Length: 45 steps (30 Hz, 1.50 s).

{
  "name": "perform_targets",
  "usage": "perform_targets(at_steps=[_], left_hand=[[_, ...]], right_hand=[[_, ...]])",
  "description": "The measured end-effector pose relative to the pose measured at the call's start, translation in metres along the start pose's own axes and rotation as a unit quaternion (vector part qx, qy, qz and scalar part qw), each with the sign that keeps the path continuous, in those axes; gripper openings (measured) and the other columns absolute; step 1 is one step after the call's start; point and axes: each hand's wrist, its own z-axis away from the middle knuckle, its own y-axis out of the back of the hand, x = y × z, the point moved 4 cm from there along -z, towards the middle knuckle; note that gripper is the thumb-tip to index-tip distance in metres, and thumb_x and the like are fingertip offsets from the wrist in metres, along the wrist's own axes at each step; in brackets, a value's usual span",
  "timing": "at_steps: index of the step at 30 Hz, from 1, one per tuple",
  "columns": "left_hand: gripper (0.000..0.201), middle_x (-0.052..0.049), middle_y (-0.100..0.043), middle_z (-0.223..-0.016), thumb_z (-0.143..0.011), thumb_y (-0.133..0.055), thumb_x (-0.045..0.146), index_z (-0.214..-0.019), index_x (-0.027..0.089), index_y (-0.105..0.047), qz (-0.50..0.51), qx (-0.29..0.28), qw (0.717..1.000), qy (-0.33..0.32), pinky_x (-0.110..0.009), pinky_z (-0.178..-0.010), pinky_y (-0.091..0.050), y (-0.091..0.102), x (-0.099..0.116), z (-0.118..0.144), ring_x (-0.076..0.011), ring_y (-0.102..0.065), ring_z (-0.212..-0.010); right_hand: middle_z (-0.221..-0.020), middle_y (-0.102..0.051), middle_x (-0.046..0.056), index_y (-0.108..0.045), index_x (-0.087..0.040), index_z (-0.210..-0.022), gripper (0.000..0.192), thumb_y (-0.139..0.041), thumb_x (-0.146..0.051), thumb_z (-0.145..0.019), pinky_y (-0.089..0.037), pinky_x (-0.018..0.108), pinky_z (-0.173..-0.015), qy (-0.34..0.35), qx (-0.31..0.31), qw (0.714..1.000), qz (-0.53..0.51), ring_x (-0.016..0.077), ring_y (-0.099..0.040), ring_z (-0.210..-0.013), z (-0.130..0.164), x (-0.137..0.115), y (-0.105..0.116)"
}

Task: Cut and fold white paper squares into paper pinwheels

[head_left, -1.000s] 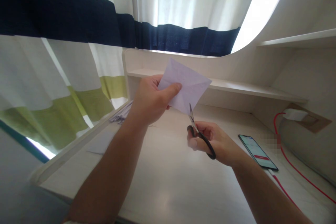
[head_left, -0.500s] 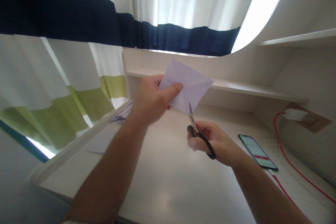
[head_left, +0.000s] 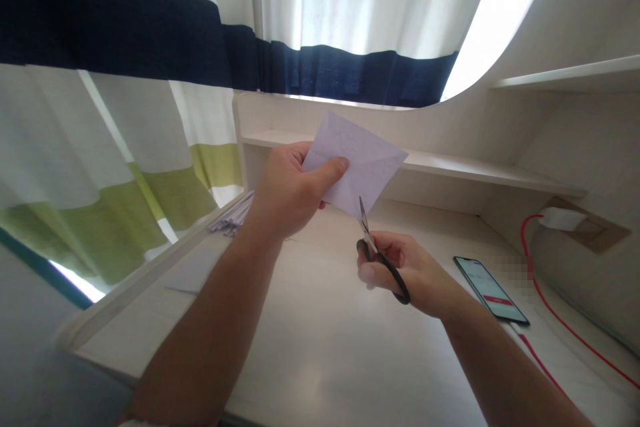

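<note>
My left hand (head_left: pixel 285 193) holds a folded white sheet of paper (head_left: pixel 363 163) up above the pale desk (head_left: pixel 320 333), thumb pressed on its near face. My right hand (head_left: pixel 410 273) grips black-handled scissors (head_left: pixel 380 257) just below it. The scissor blades point up and meet the paper's lower edge near its bottom corner.
A smartphone (head_left: pixel 490 290) with a lit screen lies on the desk at the right, with a red cable (head_left: pixel 555 310) running to a white charger (head_left: pixel 563 219). Paper strips (head_left: pixel 233 217) and a flat sheet (head_left: pixel 193 273) lie at the left. Shelves and striped curtains stand behind.
The scissor blades have crept slightly up into the paper's lower edge. The paper shifted a touch to the right. Both arms stay almost where they were.
</note>
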Motion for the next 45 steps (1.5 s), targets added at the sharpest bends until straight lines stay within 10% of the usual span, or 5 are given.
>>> perform_targets(at_steps=[45], left_hand=[[0.025,-0.006,-0.077,-0.083,-0.078,-0.073,0.036,-0.091,0.016,-0.08,0.027,-0.031,0.999,0.001,-0.025,-0.057,-0.052,0.0081,-0.0054,-0.0083,-0.0187,-0.068,-0.071]], right_hand=[[-0.054,-0.06,-0.003,-0.06,-0.018,-0.065,0.037,-0.084,-0.042,-0.081,-0.029,0.023,-0.044,-0.049,0.027,0.998,-0.009,0.0081,-0.046,-0.045,0.0004,0.0027,-0.0006]])
